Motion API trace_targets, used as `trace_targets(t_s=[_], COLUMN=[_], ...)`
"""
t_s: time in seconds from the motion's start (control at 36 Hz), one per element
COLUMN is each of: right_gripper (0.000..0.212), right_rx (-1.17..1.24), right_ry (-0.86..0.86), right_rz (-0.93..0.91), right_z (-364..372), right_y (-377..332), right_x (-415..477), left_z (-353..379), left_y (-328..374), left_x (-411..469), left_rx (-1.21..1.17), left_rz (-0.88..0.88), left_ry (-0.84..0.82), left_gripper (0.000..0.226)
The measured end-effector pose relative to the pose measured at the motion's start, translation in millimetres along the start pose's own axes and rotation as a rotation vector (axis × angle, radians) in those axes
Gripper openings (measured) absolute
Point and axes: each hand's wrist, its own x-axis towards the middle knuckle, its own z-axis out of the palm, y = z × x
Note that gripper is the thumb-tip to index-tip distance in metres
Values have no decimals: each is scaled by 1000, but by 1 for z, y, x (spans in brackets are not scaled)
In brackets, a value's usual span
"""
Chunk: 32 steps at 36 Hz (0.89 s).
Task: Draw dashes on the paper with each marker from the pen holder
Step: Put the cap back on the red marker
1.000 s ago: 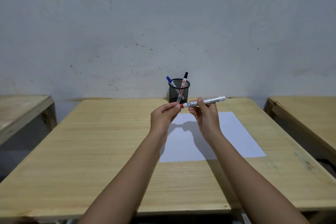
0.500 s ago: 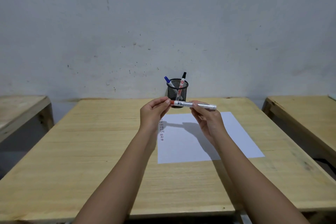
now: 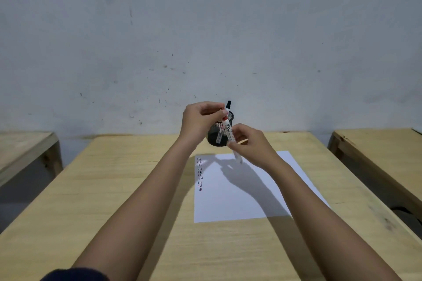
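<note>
Hands [image 3: 225, 131] seemingly share red marker [image 3: 228, 130].

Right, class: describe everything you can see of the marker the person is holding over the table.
The marker has a slim white barrel with black print and a red band near its upper end. It stands nearly upright, leaning slightly, in front of the black mesh pen holder. The right hand grips the lower barrel; the left hand pinches the top, apparently at the cap. Its lower end pokes out below the right hand, above the paper.
</note>
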Motion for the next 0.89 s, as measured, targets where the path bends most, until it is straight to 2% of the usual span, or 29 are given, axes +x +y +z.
trace_targets(t_s=[0.11, 0.22, 0.31, 0.44, 0.5, 0.56, 0.67, 0.89], right_gripper=[12, 13, 18, 14, 12, 11, 12, 18], right_rx=[-9, -4, 67, 185, 187, 180, 90, -37], right_ry=[45, 166, 295, 446, 463, 441, 377, 280], right_rz=[-1, -15, -9, 6, 30, 55, 64, 118], right_z=[1, -11, -24, -33, -30, -24, -8, 3], right_y=[-3, -1, 1, 2, 8, 16, 31, 50], right_x=[14, 36, 59, 97, 110, 120, 130, 134], left_z=[11, 6, -3, -5, -1, 5, 15, 19], left_y=[1, -13, -38, -86, -99, -107, -118, -130], left_x=[10, 20, 25, 41, 48, 54, 62, 69], left_rx=[130, 154, 207, 424, 475, 504, 417, 320], left_rz=[66, 89, -17, -199, -221, -208, -122, -106], left_ry=[-25, 155, 219, 15, -40, -68, -61, -3], left_gripper=[16, 31, 40, 74, 80, 77, 56, 53])
